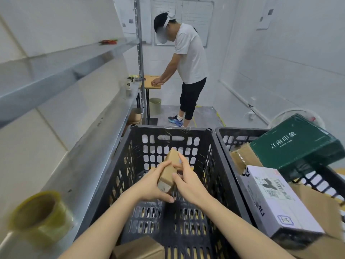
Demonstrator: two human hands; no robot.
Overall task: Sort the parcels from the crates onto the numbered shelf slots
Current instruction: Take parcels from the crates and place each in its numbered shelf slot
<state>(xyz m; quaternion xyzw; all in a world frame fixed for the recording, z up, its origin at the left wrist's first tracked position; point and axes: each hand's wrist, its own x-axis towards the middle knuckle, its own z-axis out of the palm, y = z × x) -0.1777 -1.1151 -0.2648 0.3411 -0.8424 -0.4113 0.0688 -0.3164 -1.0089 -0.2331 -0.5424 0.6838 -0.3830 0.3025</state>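
Parcel (169, 170), small and brown, is up in the air over the black crate (173, 131), held between both hands. Its far end tips up and away.

Lower down in the same crate, at the near edge, lies a brown box (140, 248). Just to the right, touching side by side, is a second black crate (235, 130). It is piled high with a green box (296, 143) with white writing, a white box (276, 199) with a printed label, and more brown boxes under them. To the left runs a long metal shelf (89, 152). A roll of yellow tape (42, 210) stands on its near end, and a cup (128, 85) stands far along it. At the back of the room another person (188, 58) leans over a small wooden bench (152, 82), with a round bin (155, 106) on the floor beside it.

The left hand (151, 186) wraps around the left side and near end of the parcel. The right hand (188, 181) grips the right side, with its long fingers lying along the edge.

The parcel is plain cardboard, long and thin like a brick. The crates are hard plastic full of little holes. The shelf is smooth grey metal. The tape is shiny and see-through.
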